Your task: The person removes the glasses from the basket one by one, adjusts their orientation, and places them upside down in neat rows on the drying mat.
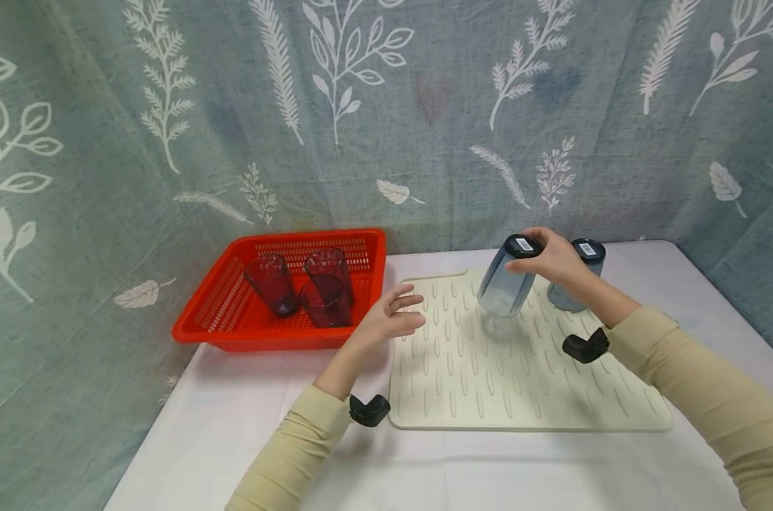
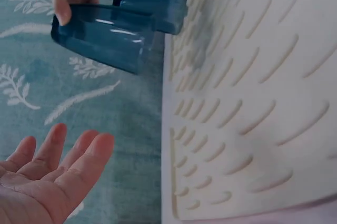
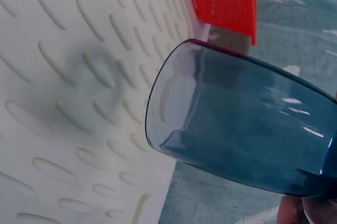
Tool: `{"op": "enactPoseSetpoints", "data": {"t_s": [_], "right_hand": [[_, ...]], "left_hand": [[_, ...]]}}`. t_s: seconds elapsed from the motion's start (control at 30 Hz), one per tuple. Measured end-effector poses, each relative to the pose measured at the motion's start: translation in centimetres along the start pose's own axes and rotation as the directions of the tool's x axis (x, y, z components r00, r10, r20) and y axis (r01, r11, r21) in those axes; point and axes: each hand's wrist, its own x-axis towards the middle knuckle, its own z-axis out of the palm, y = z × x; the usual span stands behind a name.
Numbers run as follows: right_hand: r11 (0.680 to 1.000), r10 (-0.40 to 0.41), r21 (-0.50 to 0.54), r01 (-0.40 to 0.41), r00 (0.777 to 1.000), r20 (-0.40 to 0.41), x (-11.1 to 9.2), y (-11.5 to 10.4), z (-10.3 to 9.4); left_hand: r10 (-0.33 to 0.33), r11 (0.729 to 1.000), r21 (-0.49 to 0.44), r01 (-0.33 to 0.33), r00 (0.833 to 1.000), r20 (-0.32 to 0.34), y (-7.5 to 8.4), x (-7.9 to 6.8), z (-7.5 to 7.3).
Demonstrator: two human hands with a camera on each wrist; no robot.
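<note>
Gloss against matt

A blue tumbler [image 3: 237, 113] is gleaming, smooth and see-through, glass or plastic. The drying mat [image 1: 450, 397] is looking matt, rubbery and textured. The perforated basket [image 1: 277, 344] is showing shiny plastic; the leaf-printed curtain [image 1: 424, 177] is looking like matt cloth.

The sort of place is unclear — leaf-patterned cloth [image 1: 437, 170] fills the background. Tumblers [image 1: 504, 285], basket [image 1: 277, 344] and ribbed mat [image 1: 459, 397] look domestic.
</note>
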Motion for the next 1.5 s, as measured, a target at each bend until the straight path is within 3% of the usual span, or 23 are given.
{"op": "enactPoseSetpoints", "data": {"t_s": [0.4, 0.67, 0.87, 1.2, 1.5], "right_hand": [[0.985, -0.029, -0.172, 0.027, 1.0, -0.011, 2.0, 0.5, 0.6], [0.974, -0.06, -0.219, 0.055, 0.998, -0.019, 2.8, 1.1, 1.1], [0.969, -0.079, -0.235, 0.072, 0.997, -0.017, 3.2, 1.5, 1.2], [0.96, -0.098, -0.263, 0.09, 0.995, -0.019, 3.5, 1.8, 1.5], [0.952, -0.102, -0.29, 0.096, 0.995, -0.006, 3.5, 2.0, 1.9]], "left_hand": [[0.001, 0.997, 0.072, 0.005, 0.997, -0.083, 2.5, -1.0, -1.5], [-0.002, 0.993, 0.115, 0.016, 0.993, -0.118, 3.8, -1.5, -3.5], [0.03, 0.989, 0.147, -0.013, 0.993, -0.115, 5.0, -2.4, -5.4], [0.042, 0.978, 0.208, -0.006, 0.985, -0.167, 6.5, -4.1, -8.2], [0.054, 0.945, 0.327, 0.026, 0.971, -0.232, 8.1, -5.4, -10.3]]}}
